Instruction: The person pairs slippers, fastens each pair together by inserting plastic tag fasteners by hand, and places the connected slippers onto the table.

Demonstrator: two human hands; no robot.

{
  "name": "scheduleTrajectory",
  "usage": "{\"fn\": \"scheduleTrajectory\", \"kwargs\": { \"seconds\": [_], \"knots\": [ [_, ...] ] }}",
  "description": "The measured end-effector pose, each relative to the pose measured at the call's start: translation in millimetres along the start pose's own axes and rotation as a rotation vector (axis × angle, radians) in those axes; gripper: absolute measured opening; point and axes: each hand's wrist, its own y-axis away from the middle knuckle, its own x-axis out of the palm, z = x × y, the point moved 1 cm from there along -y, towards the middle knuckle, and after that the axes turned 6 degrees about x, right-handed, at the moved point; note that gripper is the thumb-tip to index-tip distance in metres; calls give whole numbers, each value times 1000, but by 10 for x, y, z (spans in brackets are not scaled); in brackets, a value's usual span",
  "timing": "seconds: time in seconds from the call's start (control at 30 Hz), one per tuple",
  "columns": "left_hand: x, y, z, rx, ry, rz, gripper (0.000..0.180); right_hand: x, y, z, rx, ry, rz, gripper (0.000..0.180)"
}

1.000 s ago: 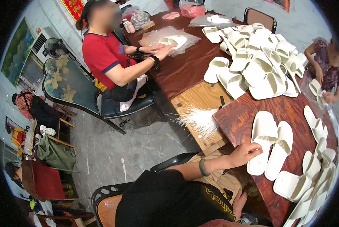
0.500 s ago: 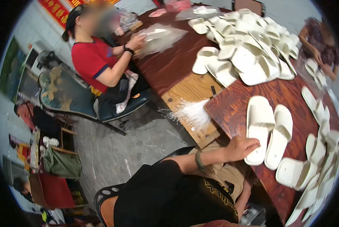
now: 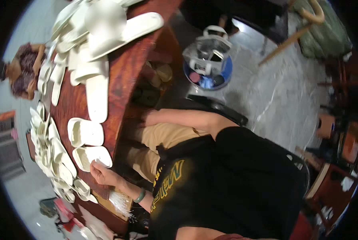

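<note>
My left hand (image 3: 101, 174), a green bracelet on its wrist, grips the near edge of a white slipper (image 3: 92, 155) lying on the dark red-brown table (image 3: 119, 80). A second white slipper (image 3: 85, 133) lies just beyond it. My right arm reaches across my tan shorts to the table's edge, where my right hand (image 3: 149, 117) sits in shadow; its fingers are not clear. My black shirt fills the lower middle of the view.
Many white slippers (image 3: 103, 24) are heaped along the table. A bundle of thin white strands (image 3: 119, 202) lies by my left wrist. Another person (image 3: 23, 72) sits at the far side. A clear bag (image 3: 207, 60) stands on the grey floor, with wooden furniture (image 3: 311, 16) beyond.
The view has swung sharply, so the table now lies at the left. The person in red is out of view. My left hand has left the flat pair for another slipper.
</note>
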Motion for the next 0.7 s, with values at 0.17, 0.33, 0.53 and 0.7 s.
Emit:
{"fn": "scheduleTrajectory", "kwargs": {
  "seconds": [0.17,0.33,0.53,0.7],
  "knots": [
    [45,-60,-113,59,-86,23,28,213,-49,-359,188,-184,-119,54],
    [-38,-78,-185,87,-258,-18,30,77,122,-269,73,-291,-247,50],
    [62,-110,-80,107,-237,10,29,115,154,-349,106,-237,-217,47],
    [-125,-182,194,194,-417,-2,24,266,38,-213,49,-51,-245,35]
  ]
}}
